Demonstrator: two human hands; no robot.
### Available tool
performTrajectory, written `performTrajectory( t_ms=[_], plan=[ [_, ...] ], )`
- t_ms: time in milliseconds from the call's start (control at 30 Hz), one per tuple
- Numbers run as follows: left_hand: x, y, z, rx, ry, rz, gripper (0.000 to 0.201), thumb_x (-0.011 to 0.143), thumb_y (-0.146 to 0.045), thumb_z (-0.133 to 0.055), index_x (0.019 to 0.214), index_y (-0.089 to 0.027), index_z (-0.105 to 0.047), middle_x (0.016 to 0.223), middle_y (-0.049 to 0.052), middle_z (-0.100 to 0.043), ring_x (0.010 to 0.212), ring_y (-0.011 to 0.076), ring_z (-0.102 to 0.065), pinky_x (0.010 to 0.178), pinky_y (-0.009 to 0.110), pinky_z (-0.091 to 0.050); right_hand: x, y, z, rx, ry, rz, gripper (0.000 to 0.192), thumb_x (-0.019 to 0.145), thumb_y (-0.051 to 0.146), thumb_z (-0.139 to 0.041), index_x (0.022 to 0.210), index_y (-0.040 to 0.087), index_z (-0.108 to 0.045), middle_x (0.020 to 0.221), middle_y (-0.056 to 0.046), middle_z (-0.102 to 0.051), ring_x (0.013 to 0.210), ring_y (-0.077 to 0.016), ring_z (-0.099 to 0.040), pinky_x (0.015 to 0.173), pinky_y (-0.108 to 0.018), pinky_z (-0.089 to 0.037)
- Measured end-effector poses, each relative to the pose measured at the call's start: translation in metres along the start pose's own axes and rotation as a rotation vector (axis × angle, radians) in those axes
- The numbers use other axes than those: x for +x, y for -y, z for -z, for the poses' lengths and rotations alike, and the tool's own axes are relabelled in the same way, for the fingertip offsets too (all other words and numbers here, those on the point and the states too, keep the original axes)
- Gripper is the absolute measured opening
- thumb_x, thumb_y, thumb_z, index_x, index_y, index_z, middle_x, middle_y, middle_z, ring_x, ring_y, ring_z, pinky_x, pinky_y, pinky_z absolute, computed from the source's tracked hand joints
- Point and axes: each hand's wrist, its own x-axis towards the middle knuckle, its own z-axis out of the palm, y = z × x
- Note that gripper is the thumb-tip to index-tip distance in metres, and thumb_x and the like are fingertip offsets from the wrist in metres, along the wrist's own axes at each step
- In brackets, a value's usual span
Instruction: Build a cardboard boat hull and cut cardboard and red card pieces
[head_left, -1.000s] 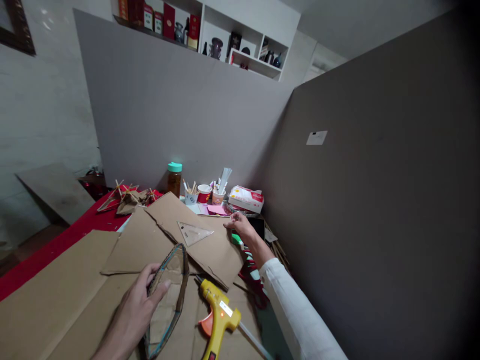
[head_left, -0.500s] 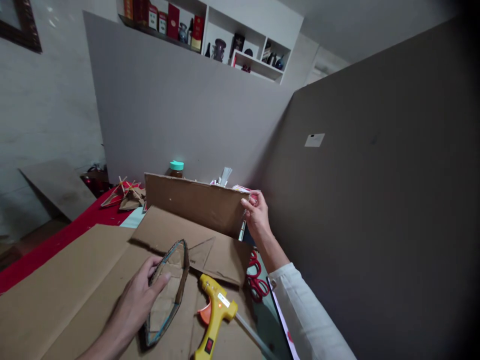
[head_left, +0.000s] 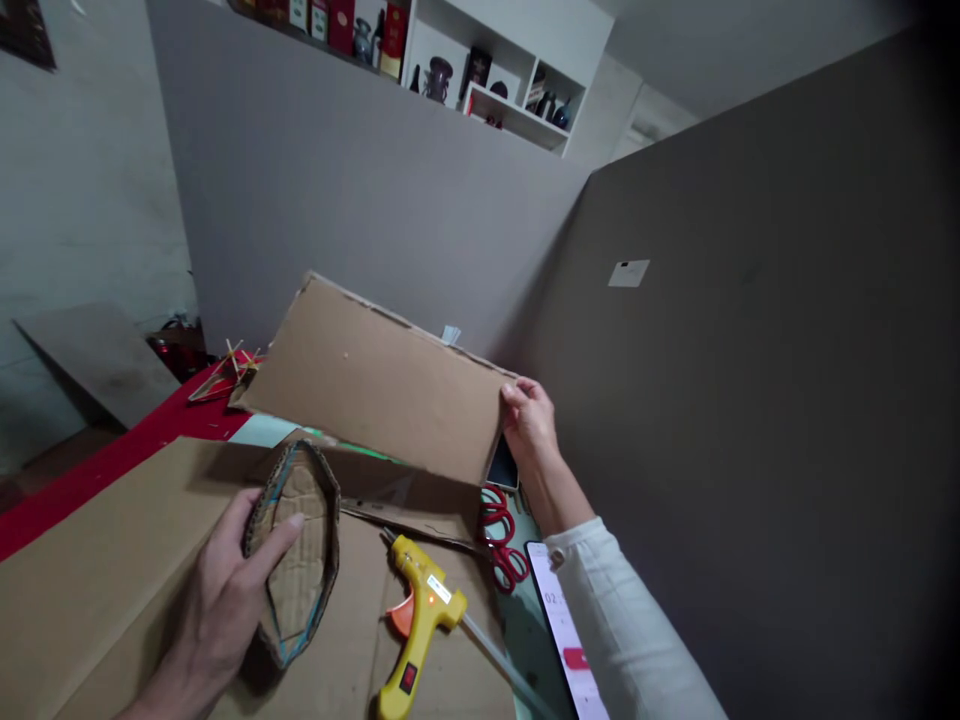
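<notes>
A small boat-shaped cardboard tray point(head_left: 304, 550) with low walls and blue marks along its edges is gripped in my left hand point(head_left: 232, 580), thumb inside and fingers around the outer wall. My right hand point(head_left: 531, 425) pinches the right end of a flat rectangular cardboard sheet point(head_left: 382, 385), which is raised and tilted above the table. Below it lies another cardboard piece point(head_left: 427, 505), partly shaded. A yellow hot glue gun point(head_left: 424, 620) with a clear glue stick rests on a large cardboard sheet point(head_left: 142, 560), between my two hands.
Red-handled scissors point(head_left: 504, 540) lie right of the glue gun, beside a lit phone point(head_left: 562, 630) partly under my right sleeve. A stick-built frame point(head_left: 236, 370) stands on the red cloth point(head_left: 161, 430) at the left. Grey partitions point(head_left: 375, 190) close off the back and right.
My right hand has lifted the cardboard sheet and tilted it, swinging its left end up. My left hand has moved slightly left with the boat-shaped tray, lifting it and turning it more upright.
</notes>
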Motion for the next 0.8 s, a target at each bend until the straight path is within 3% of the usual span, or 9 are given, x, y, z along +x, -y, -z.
performTrajectory(
  t_ms=[167,300,600,800],
  plan=[
    [0.0,0.0,-0.002,-0.022,0.081,0.058,0.045,0.071,-0.057,-0.065,0.1,-0.024,-0.057,0.092,0.004,-0.071,0.091,0.0321,-0.066,0.083,0.042,-0.051,-0.02,-0.071,-0.022,-0.29,0.077,-0.223,0.033,0.098,0.034,-0.063,0.126,0.017,-0.059,0.122,-0.009,-0.063,0.101,-0.0221,-0.066,0.084,-0.042,-0.058],
    [0.007,0.01,-0.005,0.05,0.132,0.101,0.047,0.067,-0.06,-0.064,0.096,-0.024,-0.058,0.09,0.006,-0.071,0.093,0.0349,-0.066,0.088,0.046,-0.05,-0.033,-0.104,-0.03,-0.58,0.201,-0.26,0.033,0.098,0.033,-0.063,0.126,0.017,-0.059,0.123,-0.009,-0.063,0.101,-0.0223,-0.066,0.085,-0.042,-0.058],
    [0.011,0.029,-0.01,0.065,0.098,0.124,0.048,0.065,-0.058,-0.067,0.097,-0.024,-0.059,0.102,0.01,-0.073,0.113,0.0363,-0.064,0.096,0.043,-0.052,0.007,-0.095,-0.006,-1.131,0.433,0.021,0.03,0.097,0.034,-0.063,0.123,0.017,-0.062,0.124,-0.009,-0.063,0.105,-0.0233,-0.065,0.089,-0.044,-0.056],
    [0.012,0.038,-0.012,0.065,0.028,0.107,0.042,0.063,-0.054,-0.071,0.092,-0.025,-0.061,0.098,0.007,-0.077,0.113,0.0354,-0.067,0.089,0.038,-0.058,0.043,-0.103,-0.023,-1.421,0.464,0.128,0.031,0.097,0.034,-0.063,0.123,0.018,-0.061,0.124,-0.009,-0.063,0.106,-0.0232,-0.065,0.089,-0.043,-0.056]
  ],
)
